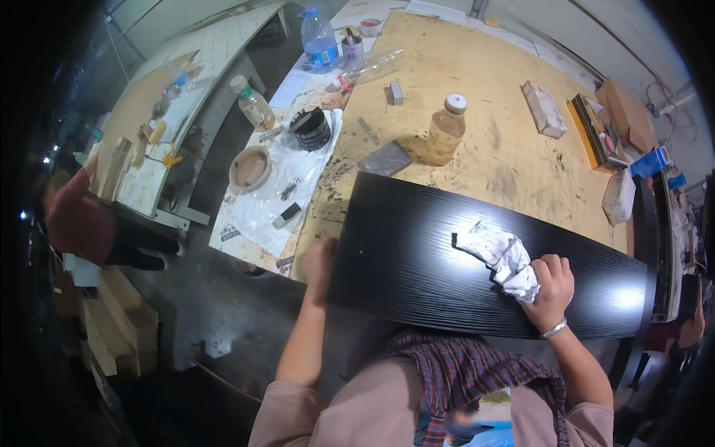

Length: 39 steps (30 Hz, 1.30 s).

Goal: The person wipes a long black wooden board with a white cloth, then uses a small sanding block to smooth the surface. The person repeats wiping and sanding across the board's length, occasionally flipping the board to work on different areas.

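— Two hands, one board. Where are they?

— My right hand is clenched around a crumpled white rag, pressed onto a long black panel that lies across the near edge of a stained plywood workbench. My left hand grips the panel's left end, fingers curled over its edge.

— What packages stand about?

— Just beyond the panel's far edge, an amber plastic bottle with a white cap, upright, beside a flat grey pad. Farther left, on a white plastic sheet, a black round tub, a shallow tan bowl and a small capped bottle with a pale label. At the far end, a large clear water bottle with a blue label. To the right, a wrapped whitish block and a yellow-edged box.

— And room to move?

— Open plywood lies between the amber bottle and the whitish block. The panel's near edge overhangs the bench toward me; its left end juts past the bench corner over dark floor.
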Each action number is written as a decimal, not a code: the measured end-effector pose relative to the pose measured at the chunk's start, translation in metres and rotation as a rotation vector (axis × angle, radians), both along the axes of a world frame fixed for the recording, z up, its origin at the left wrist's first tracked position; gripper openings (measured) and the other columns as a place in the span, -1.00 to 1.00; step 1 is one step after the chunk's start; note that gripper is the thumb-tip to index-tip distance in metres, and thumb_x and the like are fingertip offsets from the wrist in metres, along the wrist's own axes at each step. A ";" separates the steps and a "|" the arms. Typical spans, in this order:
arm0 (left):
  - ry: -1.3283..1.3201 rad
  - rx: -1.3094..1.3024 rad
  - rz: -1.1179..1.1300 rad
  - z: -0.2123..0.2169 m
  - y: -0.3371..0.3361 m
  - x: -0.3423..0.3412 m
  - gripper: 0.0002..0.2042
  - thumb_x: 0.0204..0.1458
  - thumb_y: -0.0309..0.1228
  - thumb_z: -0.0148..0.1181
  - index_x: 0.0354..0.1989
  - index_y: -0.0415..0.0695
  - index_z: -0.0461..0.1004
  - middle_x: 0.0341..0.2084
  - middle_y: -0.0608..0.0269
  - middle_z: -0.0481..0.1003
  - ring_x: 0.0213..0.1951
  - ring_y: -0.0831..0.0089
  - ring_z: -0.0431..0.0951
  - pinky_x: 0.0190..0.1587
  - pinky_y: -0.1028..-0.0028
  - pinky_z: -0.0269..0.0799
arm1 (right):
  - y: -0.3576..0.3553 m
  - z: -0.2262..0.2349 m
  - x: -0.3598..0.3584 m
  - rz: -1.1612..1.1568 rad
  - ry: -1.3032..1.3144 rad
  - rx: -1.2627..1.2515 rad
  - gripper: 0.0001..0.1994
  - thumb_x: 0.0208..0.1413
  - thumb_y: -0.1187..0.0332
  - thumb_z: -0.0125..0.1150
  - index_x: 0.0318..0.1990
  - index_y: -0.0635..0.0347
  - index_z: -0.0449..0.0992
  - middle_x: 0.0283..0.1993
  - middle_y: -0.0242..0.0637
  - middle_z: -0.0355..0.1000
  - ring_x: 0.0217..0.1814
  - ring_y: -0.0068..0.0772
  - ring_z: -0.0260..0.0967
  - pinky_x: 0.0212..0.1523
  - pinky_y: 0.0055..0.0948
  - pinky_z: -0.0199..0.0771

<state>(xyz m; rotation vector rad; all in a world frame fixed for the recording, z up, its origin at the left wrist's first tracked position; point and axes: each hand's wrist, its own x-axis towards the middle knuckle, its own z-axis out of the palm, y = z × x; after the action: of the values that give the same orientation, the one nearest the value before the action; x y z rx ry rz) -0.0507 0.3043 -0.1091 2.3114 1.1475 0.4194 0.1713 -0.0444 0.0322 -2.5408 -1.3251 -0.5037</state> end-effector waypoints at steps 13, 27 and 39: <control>-0.208 0.568 -0.302 0.142 -0.082 0.026 -0.91 -0.06 -0.59 0.34 -0.37 -0.17 0.60 -0.49 0.22 0.46 -0.43 0.19 0.52 -0.39 0.29 0.43 | -0.006 0.003 0.003 0.022 0.064 0.037 -0.65 -0.22 0.21 0.45 -0.27 0.15 0.54 -0.25 -0.28 0.39 -0.23 -0.14 0.31 -0.27 -0.21 0.24; -0.086 0.688 -0.260 0.132 -0.068 0.032 -0.88 -0.05 -0.60 0.31 -0.30 -0.20 0.61 -0.52 0.17 0.39 -0.44 0.18 0.48 -0.39 0.23 0.39 | -0.012 0.003 0.007 0.035 0.149 0.104 -0.68 -0.16 0.22 0.44 -0.26 0.14 0.56 -0.24 -0.27 0.39 -0.22 -0.14 0.32 -0.27 -0.20 0.23; -0.093 0.503 -0.480 0.139 -0.102 0.035 -0.93 -0.01 -0.59 0.24 -0.34 -0.24 0.60 -0.53 0.10 0.42 -0.44 0.09 0.48 -0.39 0.20 0.38 | -0.013 0.003 0.008 0.026 0.164 0.120 -0.70 -0.20 0.27 0.41 -0.26 0.14 0.57 -0.24 -0.29 0.39 -0.21 -0.16 0.32 -0.28 -0.21 0.22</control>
<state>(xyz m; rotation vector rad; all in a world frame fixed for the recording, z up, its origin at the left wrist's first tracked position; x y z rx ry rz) -0.0159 0.2022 0.0299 2.8493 0.4374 0.6769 0.1791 -0.0572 0.0349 -2.4076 -1.2304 -0.3500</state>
